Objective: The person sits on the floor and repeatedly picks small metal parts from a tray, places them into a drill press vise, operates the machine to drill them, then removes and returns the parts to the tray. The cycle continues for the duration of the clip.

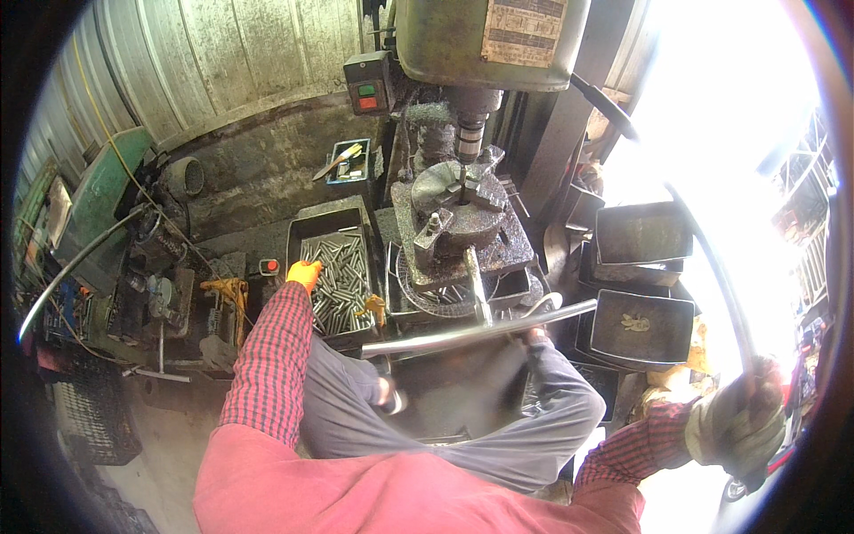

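Observation:
My left hand (304, 274), in an orange glove, reaches into the left side of a metal bin (304, 221) of short metal pins (334, 267). Its fingers are drawn together at the pins; whatever they hold is hidden. Far to the right, my right hand (737, 429), in a pale, dirty glove, is wrapped round the lower end of a long curved lever (716, 267). Ahead stands a drill press (489, 44). Below its chuck (470, 138), a round jawed vise (458, 200) sits on the table, covered with metal chips.
A shiny metal bar (480, 331) crosses above my knees. Dark metal bins (642, 233) are stacked at right. A switch box (367, 84) hangs beside the press, above a small tray with a brush (342, 160). Another machine (160, 240) and tools crowd the left.

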The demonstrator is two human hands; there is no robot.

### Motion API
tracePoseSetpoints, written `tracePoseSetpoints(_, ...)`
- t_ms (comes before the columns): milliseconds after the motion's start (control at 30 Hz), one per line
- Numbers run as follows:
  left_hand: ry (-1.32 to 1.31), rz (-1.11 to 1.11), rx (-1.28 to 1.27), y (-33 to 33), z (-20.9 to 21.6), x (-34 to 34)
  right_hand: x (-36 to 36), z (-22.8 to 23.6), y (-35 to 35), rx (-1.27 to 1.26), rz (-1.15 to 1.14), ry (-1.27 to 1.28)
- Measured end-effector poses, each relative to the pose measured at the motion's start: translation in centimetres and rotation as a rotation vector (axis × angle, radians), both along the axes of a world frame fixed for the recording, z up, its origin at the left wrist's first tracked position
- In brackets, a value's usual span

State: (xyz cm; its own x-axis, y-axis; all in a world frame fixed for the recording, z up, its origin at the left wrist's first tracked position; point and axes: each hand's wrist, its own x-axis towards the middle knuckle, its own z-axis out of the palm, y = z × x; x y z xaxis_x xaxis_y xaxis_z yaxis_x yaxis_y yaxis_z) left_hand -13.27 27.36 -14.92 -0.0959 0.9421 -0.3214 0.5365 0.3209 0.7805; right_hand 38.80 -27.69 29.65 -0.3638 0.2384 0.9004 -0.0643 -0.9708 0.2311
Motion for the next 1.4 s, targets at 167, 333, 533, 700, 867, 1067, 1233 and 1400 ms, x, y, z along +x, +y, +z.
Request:
tracePoseSetpoints(167,-0.021,0.010,-0.012,-0.4,0.6,0.2,0.8,1.3,0.0,-0.068,0.087,-0.141)
tracePoseSetpoints(333,-0.007,0.009,-0.019,-0.3,0.4,0.1,-0.4,1.8,-1.1,-0.095,-0.070,0.018)
tracePoseSetpoints(533,-0.039,0.058,0.002,0.4,-1.0,-0.1,-0.1,2.3,-1.0,-0.143,-0.181,-0.117)
tracePoseSetpoints(700,-0.057,0.007,-0.016,0.4,-0.6,-0.2,1.0,3.1,-0.6,-0.129,-0.103,-0.195)
tracePoseSetpoints(867,-0.044,0.041,-0.001,0.2,-0.3,-0.1,0.5,3.6,-0.6,-0.161,-0.033,0.047)
tracePoseSetpoints(1067,-0.074,0.022,-0.013,0.6,-0.5,-0.2,1.5,5.3,-0.9,-0.267,0.045,-0.104)
tracePoseSetpoints(1233,-0.116,0.047,-0.026,0.5,-0.8,-0.1,1.6,5.4,-0.9,-0.233,0.138,-0.009)
tracePoseSetpoints(1400,-0.063,0.023,-0.008,0.4,1.2,0.1,1.6,5.6,0.6,-0.117,0.310,0.085)
